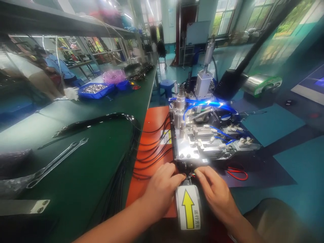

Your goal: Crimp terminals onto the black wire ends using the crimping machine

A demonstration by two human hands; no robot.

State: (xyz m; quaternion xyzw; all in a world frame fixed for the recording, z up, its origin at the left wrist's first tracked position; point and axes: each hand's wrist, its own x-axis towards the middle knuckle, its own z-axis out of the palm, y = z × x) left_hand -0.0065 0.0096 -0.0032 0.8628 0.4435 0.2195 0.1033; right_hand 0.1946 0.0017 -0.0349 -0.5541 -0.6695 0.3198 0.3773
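Observation:
My left hand (163,184) is closed at the near edge of a metal machine (186,143), its thumb pointing towards the middle; what it pinches is hidden. My right hand (216,189) faces it, thumb and fingertips pinched on thin coloured wires (193,174). The two hands are a short gap apart. Just below them is a black housing with a white label (179,206) bearing a yellow arrow (187,206). Several black cables (152,157) run from the machine's left side across an orange-red surface (154,118).
Two wrenches (62,160) and a cable bundle (111,118) lie on the green bench (101,152). A blue tray (95,94) of small metal parts stands farther back. Red-handled scissors (238,173) lie right of my hands. A solder-wire spool (263,83) is at right. People sit at far left.

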